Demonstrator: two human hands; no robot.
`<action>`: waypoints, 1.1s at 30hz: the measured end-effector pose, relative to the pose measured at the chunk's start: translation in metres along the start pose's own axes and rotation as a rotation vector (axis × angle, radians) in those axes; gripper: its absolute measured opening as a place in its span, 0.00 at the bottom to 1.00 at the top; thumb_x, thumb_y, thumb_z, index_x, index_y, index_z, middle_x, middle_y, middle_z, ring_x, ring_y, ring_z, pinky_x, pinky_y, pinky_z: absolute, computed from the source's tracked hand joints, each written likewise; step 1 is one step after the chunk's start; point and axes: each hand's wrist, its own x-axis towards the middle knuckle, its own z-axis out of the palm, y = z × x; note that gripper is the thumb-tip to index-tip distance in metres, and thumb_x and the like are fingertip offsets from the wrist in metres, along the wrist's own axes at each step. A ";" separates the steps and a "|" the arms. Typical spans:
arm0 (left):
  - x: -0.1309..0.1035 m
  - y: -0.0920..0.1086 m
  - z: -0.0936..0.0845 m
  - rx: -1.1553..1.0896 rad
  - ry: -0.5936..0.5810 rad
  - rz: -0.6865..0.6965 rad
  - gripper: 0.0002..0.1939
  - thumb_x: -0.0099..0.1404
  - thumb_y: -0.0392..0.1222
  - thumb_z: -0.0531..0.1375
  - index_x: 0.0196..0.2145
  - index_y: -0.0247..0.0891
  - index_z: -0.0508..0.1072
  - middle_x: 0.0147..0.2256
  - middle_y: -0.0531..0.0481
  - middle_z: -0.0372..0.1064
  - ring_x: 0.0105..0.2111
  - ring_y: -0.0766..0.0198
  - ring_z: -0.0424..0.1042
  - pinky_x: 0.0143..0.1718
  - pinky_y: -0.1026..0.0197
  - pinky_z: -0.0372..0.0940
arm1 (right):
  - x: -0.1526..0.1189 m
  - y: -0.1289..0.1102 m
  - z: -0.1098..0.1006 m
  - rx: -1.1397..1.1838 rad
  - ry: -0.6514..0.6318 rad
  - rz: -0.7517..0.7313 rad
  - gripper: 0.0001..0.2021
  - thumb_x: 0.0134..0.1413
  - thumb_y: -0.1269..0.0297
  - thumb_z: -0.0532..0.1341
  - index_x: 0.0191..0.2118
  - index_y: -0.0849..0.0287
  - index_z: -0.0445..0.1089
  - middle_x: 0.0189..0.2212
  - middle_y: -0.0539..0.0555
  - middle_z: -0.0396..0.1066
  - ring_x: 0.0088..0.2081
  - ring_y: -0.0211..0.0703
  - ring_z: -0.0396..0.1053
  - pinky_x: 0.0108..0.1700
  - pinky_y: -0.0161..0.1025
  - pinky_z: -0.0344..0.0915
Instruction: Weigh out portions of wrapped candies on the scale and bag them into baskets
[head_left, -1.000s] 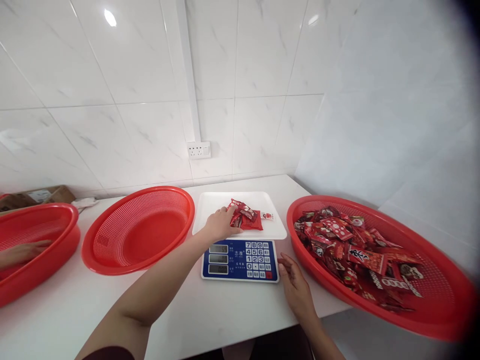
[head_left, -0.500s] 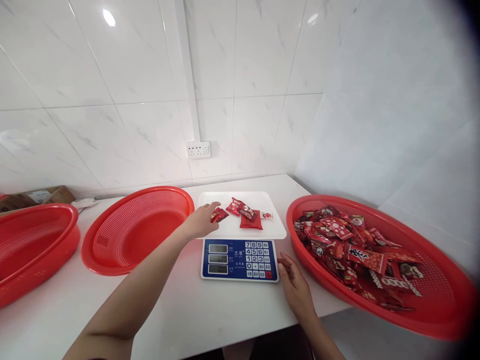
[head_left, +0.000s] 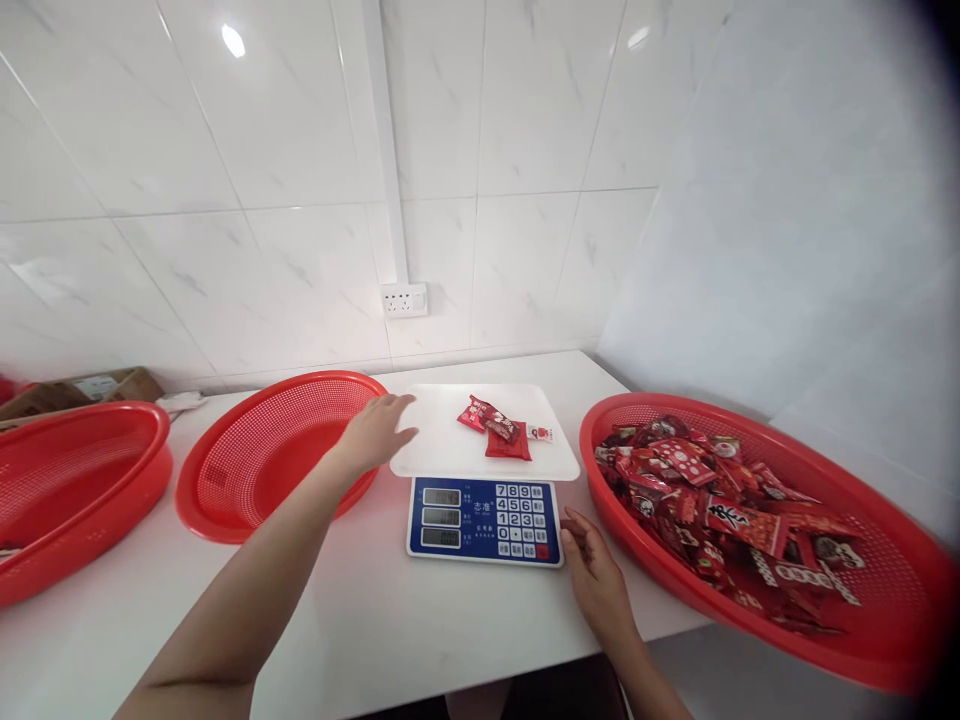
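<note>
Beside the left edge of the scale's white tray (head_left: 427,450), my left hand (head_left: 375,432) is open, its fingers and thumb apart with nothing between them. Several red and white wrapped snacks (head_left: 510,440) lie on the tray's right half. My right hand (head_left: 595,565) rests at the right edge of the blue keypad panel (head_left: 484,522), loosely curled, fingers apart and holding nothing visible. The middle red basket (head_left: 304,470) stands left of the tray, partly behind my left hand and forearm. A small dark red patch (head_left: 218,475), perhaps a packet, shows at its left inside.
On the right, a large red basket (head_left: 896,520) holds a heap of wrapped snacks (head_left: 720,500). Another red basket (head_left: 82,470) stands at the far left, with a cardboard box (head_left: 135,385) behind it. A tiled wall with a socket (head_left: 405,300) rises behind the table.
My left hand has moved left off the tray and opened; the dark red packet by it has left the tray. A dark patch now shows in the middle basket. The view has shifted slightly.
</note>
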 end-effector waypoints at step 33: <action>0.014 -0.021 -0.022 -0.033 0.137 0.038 0.12 0.59 0.37 0.49 0.33 0.43 0.72 0.43 0.48 0.71 0.48 0.52 0.64 0.39 0.55 0.66 | -0.001 -0.003 0.000 0.045 0.009 0.009 0.21 0.50 0.51 0.57 0.47 0.58 0.66 0.41 0.58 0.73 0.42 0.49 0.71 0.44 0.45 0.69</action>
